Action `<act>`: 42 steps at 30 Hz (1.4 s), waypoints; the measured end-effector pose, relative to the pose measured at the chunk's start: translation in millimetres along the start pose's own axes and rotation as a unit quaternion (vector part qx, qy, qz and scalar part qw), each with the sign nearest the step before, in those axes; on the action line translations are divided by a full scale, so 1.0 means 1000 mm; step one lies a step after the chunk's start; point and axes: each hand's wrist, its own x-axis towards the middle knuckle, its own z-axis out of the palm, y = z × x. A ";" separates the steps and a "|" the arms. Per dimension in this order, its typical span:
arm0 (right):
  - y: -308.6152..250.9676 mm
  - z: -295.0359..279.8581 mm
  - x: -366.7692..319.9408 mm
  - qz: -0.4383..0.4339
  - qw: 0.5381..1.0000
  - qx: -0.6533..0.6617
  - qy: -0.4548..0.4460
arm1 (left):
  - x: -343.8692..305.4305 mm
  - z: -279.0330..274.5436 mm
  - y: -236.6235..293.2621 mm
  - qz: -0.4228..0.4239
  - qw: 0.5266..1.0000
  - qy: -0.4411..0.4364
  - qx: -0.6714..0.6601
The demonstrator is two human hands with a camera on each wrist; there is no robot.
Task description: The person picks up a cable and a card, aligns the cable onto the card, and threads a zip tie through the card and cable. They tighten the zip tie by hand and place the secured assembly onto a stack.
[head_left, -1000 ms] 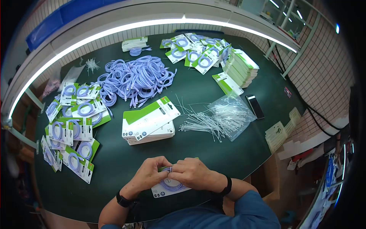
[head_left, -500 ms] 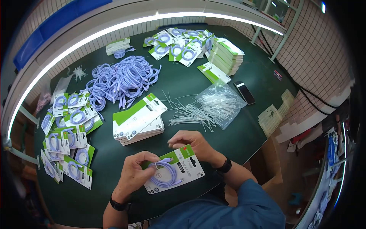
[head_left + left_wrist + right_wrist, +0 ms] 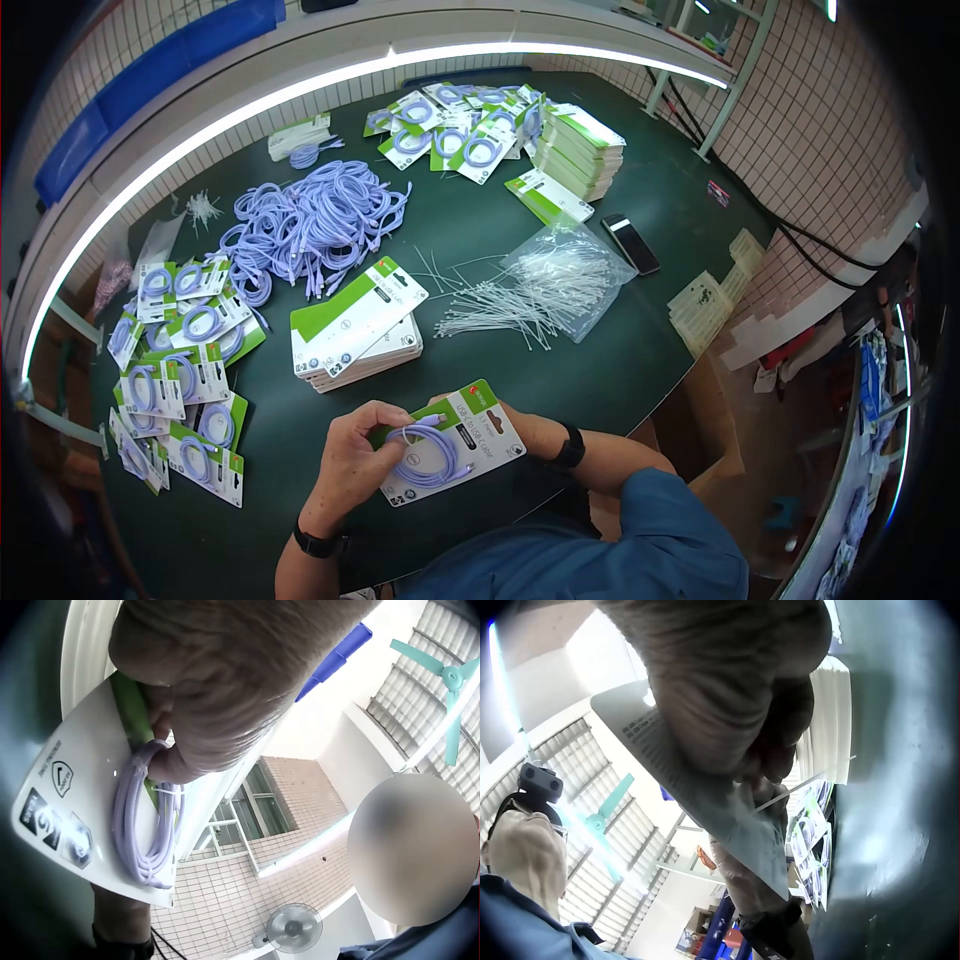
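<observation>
1. The left hand [image 3: 352, 458] is curled, thumb and fingers pinching the purple cable coil [image 3: 428, 458] against the packaging card [image 3: 478, 425].
2. In the left wrist view the fingertips [image 3: 169, 761] meet the top of the cable coil [image 3: 139, 825], where a thin white tie [image 3: 171, 791] crosses it.
3. The right hand [image 3: 522, 425] lies mostly under the packaging card and grips its 3 o'clock edge, fingers bent.
4. The packaging card is held tilted just above the near edge of the green table [image 3: 600, 380], at 6 o'clock in the head view.
5. A stack of cards [image 3: 355, 325] lies at 11 o'clock from it.
6. A bag of white ties [image 3: 565, 275] lies at 1 o'clock.
7. Finished packs [image 3: 180, 370] spread out at 9 o'clock.
</observation>
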 end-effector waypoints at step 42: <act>-0.019 -0.014 0.022 -0.252 0.796 -0.548 0.053 | -0.012 0.034 0.001 0.167 0.930 -0.081 0.317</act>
